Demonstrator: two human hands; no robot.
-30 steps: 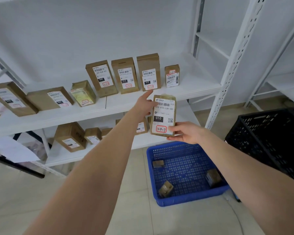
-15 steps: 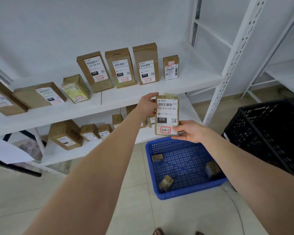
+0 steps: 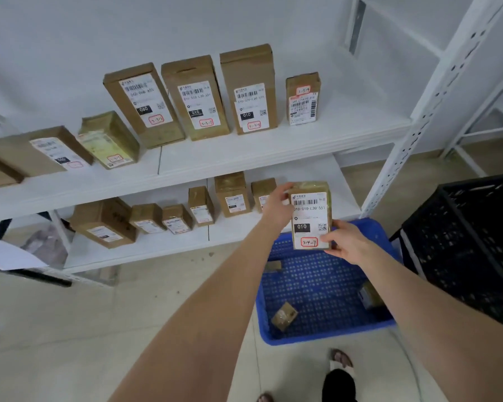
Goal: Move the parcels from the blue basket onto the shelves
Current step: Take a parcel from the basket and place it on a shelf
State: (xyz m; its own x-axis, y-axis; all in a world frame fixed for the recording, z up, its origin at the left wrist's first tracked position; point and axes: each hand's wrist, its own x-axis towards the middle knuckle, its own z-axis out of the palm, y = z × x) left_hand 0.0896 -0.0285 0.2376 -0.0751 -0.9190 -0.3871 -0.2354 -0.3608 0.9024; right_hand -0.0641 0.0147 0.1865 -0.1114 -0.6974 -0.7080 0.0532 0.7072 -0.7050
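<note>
Both hands grip parcel (image 3: 310,216) (upright).

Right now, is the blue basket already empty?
No: three parcels lie in the basket, the front parcel, the right parcel and the back parcel.

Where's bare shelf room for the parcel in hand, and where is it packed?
Lower shelf: bare at its right end, behind the held parcel, beside the white upright. Upper shelf: bare right of the small parcel. Crowded: the lower row of parcels and the upper shelf's left half.
</note>
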